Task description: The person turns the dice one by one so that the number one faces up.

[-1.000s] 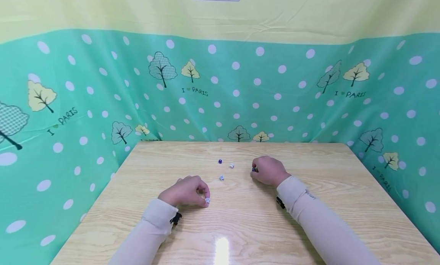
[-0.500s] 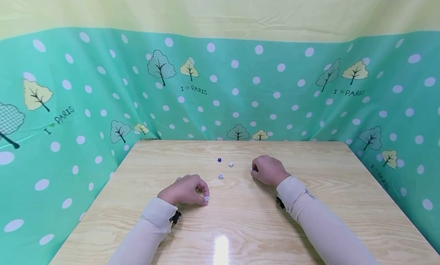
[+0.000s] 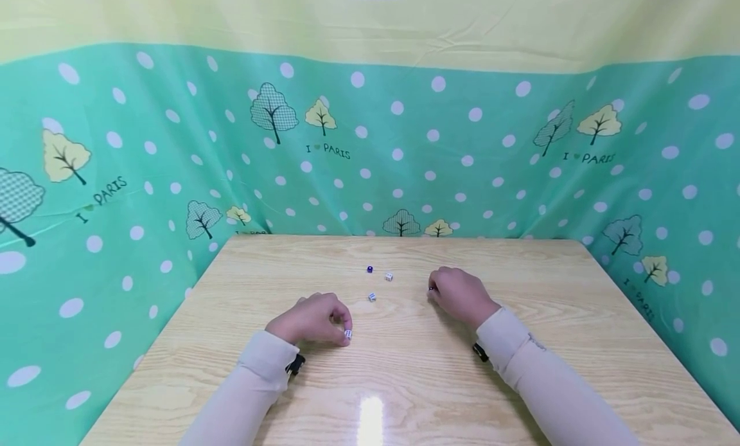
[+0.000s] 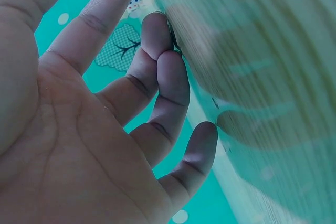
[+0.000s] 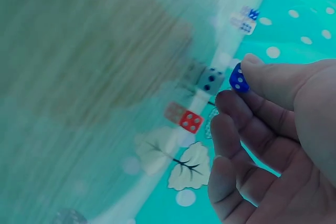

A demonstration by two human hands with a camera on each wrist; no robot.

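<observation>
My left hand (image 3: 312,321) pinches a white die (image 3: 348,334) between thumb and index finger, low over the table. In the left wrist view, the other fingers are bent and their tips sit close to the wood surface; the held die is out of sight. A blue die with white pips (image 5: 239,78) is pinched by the thumb and index finger of my right hand (image 3: 461,296). Beyond these fingertips, on the table, lie a pale die with dark blue pips (image 5: 211,81) and a red die (image 5: 190,121); the hand hides both in the head view.
Between the hands, farther back, a dark blue die (image 3: 370,269), a white die (image 3: 388,277) and another pale die (image 3: 372,297) lie on the wooden table (image 3: 399,382). A green dotted cloth (image 3: 416,169) hangs along the table's back and sides.
My right hand has shifted slightly right and towards me, with the blue die less visible at its fingertips in the head view. The left hand keeps its place.
</observation>
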